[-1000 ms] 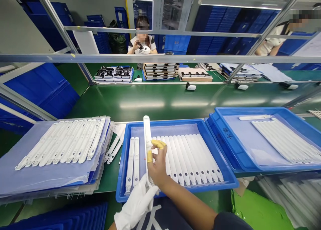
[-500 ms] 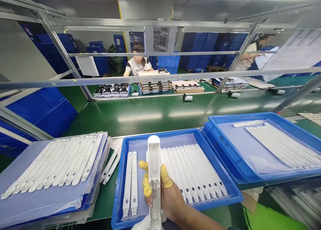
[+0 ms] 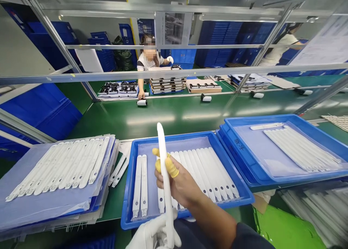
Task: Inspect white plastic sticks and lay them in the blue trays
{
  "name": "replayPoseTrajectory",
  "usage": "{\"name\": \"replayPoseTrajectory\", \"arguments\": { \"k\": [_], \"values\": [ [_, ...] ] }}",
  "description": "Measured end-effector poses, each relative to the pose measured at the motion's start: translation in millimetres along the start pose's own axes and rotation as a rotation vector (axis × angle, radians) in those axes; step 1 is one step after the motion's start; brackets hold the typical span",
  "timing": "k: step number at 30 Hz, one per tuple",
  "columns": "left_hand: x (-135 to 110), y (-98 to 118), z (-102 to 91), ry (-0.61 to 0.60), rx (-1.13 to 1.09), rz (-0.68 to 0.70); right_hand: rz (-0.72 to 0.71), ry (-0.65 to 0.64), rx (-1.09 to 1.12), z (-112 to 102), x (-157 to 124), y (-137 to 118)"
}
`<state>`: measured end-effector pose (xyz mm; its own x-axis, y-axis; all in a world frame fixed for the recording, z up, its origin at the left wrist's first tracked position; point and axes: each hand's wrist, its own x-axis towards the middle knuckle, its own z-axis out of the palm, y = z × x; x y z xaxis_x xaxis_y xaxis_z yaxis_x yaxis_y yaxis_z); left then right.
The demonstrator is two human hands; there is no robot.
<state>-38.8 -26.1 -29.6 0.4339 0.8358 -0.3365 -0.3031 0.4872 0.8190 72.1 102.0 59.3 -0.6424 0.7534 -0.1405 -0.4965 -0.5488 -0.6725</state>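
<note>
A long white plastic strip [image 3: 162, 158] stands nearly upright in front of me, turned edge-on. My right hand [image 3: 179, 182], with yellow finger cots, grips it around the middle. Lower down, my left hand [image 3: 153, 232] in a white glove closes on its bottom end. Behind the strip lies a blue tray [image 3: 125, 205] lined with a pale sheet. Two similar strips [image 3: 140, 185] rest at the tray's left, and a row of several more [image 3: 206, 173] fills its right side, partly hidden by my right hand and forearm.
Left, white strips [image 3: 59, 165] cover a stack of lined sheets [image 3: 27, 216]; two loose strips [image 3: 119, 171] lie beside it. Stacked blue trays [image 3: 231, 169] stand right. A metal rail [image 3: 174, 74] crosses ahead. Beyond the green bench, a co-worker [image 3: 149, 60] reaches toward a black-and-white part [image 3: 141, 102].
The strip has turned from showing its ribbed inner face to edge-on. My gloved left hand shows more at its lower end. Across the bench, the co-worker's arm now reaches forward.
</note>
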Motion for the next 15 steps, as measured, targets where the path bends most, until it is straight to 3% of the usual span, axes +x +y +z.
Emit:
{"name": "replayPoseTrajectory", "arguments": {
  "k": [3, 8, 15],
  "values": [
    [-3.4, 14.7, 6.2, -0.014, -0.102, 0.099, -0.005, 0.025, 0.046, 5.2, 11.8, -6.7],
    [-11.6, 46.2, 13.6, 0.108, 0.077, 0.169, 0.023, 0.08, 0.093, 12.8, 31.0, -13.2],
    [-9.3, 53.1, 16.9, 0.225, 0.05, 0.168, -0.043, 0.235, -0.02, 13.2, 38.4, -9.7]
  ]
}}
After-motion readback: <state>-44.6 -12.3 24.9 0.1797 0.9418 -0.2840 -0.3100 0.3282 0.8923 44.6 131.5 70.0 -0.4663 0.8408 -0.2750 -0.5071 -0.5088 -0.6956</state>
